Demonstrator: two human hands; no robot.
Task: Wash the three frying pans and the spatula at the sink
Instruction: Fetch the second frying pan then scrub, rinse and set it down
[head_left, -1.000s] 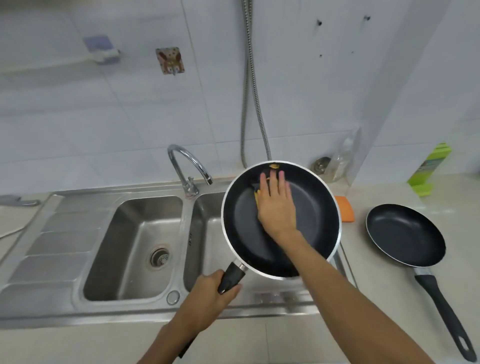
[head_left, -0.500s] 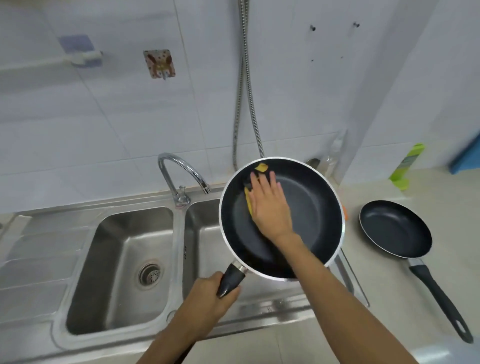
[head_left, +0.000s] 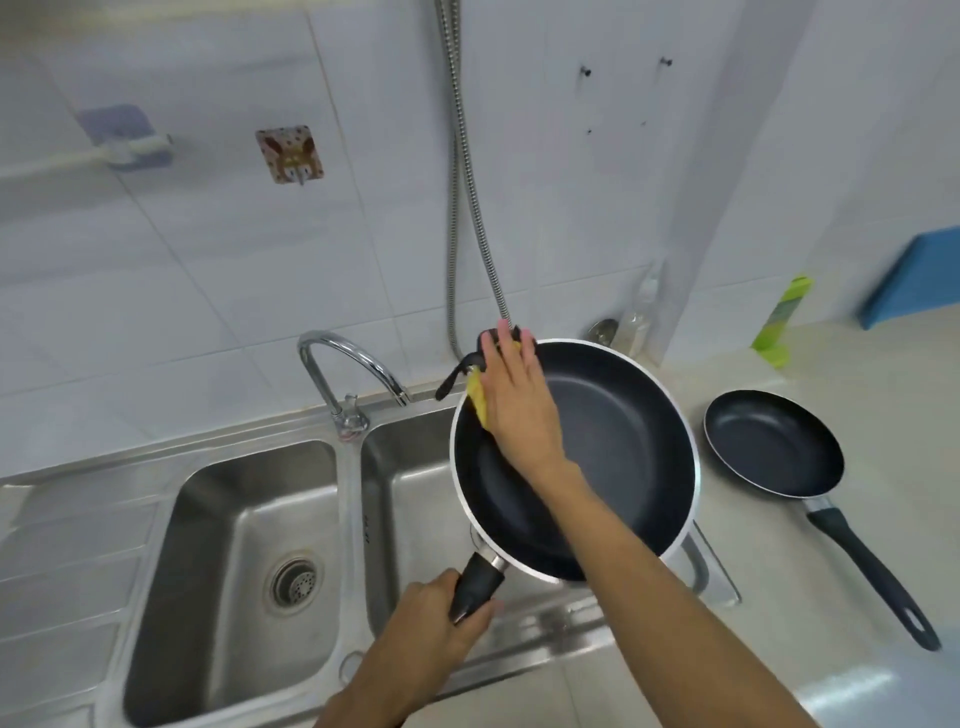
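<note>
Stainless double sink (head_left: 349, 499) below: left hand (head_left: 436, 621) clamps fingers round large black frying pan (head_left: 623, 457) handle; right hand (head_left: 519, 410), fingers flat, presses yellow sponge (head_left: 479, 404) at ten o'clock.

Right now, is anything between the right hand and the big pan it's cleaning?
Yes, a yellow sponge: the right hand presses it against the large frying pan at its far-left rim. The left hand grips the pan's handle.

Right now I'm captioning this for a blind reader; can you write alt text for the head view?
The left hand holds a large black frying pan by its handle over a double sink while the right hand presses a yellow sponge against the pan's inside wall. A smaller black pan lies on the counter.
</note>
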